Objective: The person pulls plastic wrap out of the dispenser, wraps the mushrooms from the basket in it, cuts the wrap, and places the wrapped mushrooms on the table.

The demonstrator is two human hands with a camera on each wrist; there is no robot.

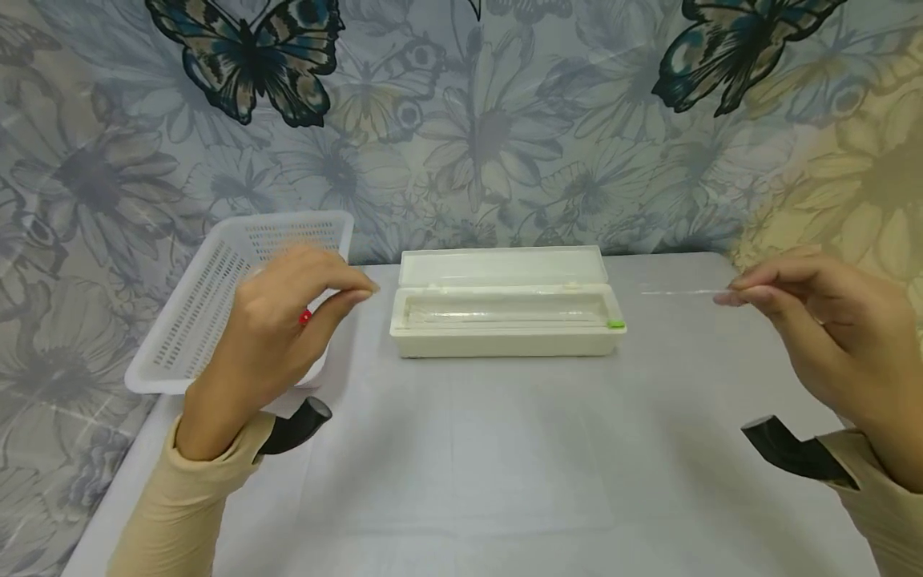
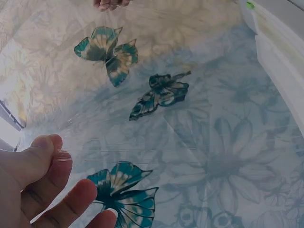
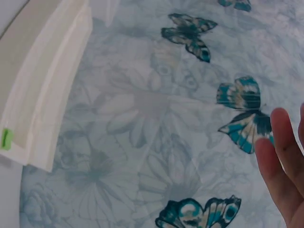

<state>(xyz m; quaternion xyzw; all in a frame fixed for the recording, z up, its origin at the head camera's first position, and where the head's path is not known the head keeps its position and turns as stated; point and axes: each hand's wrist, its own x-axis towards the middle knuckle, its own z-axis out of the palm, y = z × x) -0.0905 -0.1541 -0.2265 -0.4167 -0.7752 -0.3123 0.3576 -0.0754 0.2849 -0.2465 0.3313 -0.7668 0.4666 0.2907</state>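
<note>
A thin sheet of clear cling film (image 2: 118,154) spans between the two hands, barely visible except for its creases and shine. My left hand (image 1: 270,328) pinches one edge of it between thumb and forefinger. My right hand (image 1: 829,340) pinches the opposite edge, where a bright streak of cling film (image 1: 678,292) meets the fingertips. Between the hands, farther back on the table, sits a white cling film dispenser (image 1: 508,344) with its lid raised. A green slider (image 1: 616,324) is at the dispenser's right end. The right wrist view misses the right thumb.
A white slotted plastic basket (image 1: 169,344) stands at the table's back left, partly hidden by the left hand. Something small and red (image 1: 305,317) shows behind that hand's fingers. A white cloth covers the table (image 1: 505,465); a butterfly-patterned curtain (image 1: 490,144) hangs behind.
</note>
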